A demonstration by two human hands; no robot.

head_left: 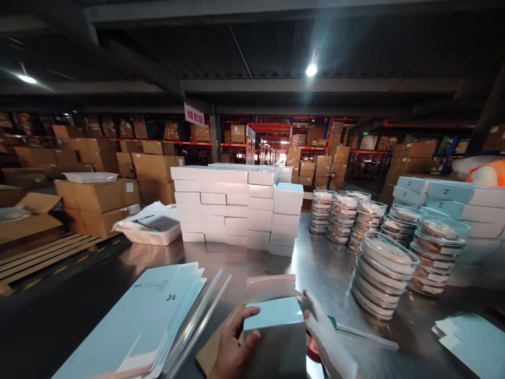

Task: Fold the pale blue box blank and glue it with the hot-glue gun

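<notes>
My left hand [232, 347] grips the left side of a small light-blue box [276, 321] at the near edge of a steel table [315, 263]. My right hand [323, 337], in a white glove, presses on the box's right side. The box's top flap [270, 287] stands open behind it. Brown cardboard [209, 350] lies under the box. Something red [312, 348] shows beneath my right hand.
Flat light-blue box blanks [150, 310] lie at the left, more [473, 337] at the right. A wall of stacked white boxes [232, 205] stands mid-table. Stacks of clear round lidded containers [382, 268] fill the right side. A white basket [152, 229] sits left; cardboard cartons [94, 200] beyond.
</notes>
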